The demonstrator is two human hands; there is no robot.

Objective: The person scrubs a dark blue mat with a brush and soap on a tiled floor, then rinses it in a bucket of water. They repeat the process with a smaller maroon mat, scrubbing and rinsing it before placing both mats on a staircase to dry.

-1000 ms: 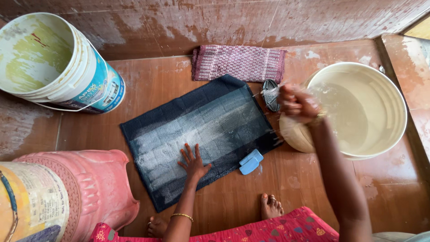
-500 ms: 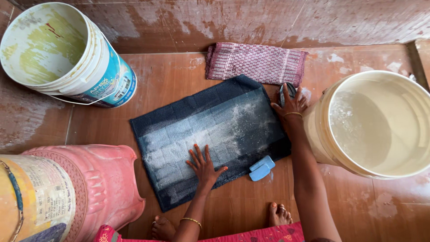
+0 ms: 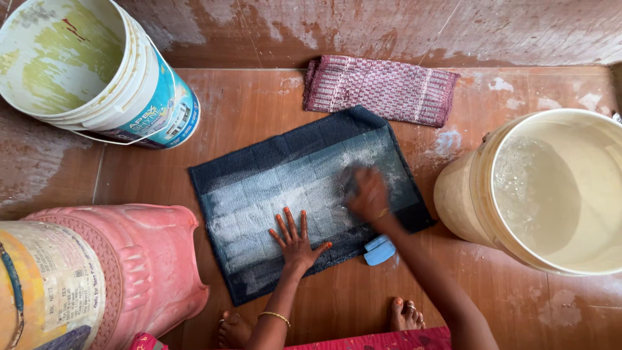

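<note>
Wet reddish tiled floor point(image 3: 272, 97), stained wall at the far edge. Dark blue mat point(image 3: 304, 194) spread mid-floor, soapy. Left hand point(image 3: 297, 238) flat on its near part, fingers splayed. Right hand point(image 3: 367, 194) blurred over its right half; grip and anything held impossible to make out. Blue soap bar point(image 3: 379, 250) touching the mat's near-right edge.

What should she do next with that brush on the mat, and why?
Probably draw the right hand and its brush toward the left hand, which lies spread flat on the dark mat. The pale soapy band runs that way, seemingly not yet scrubbed.
</note>
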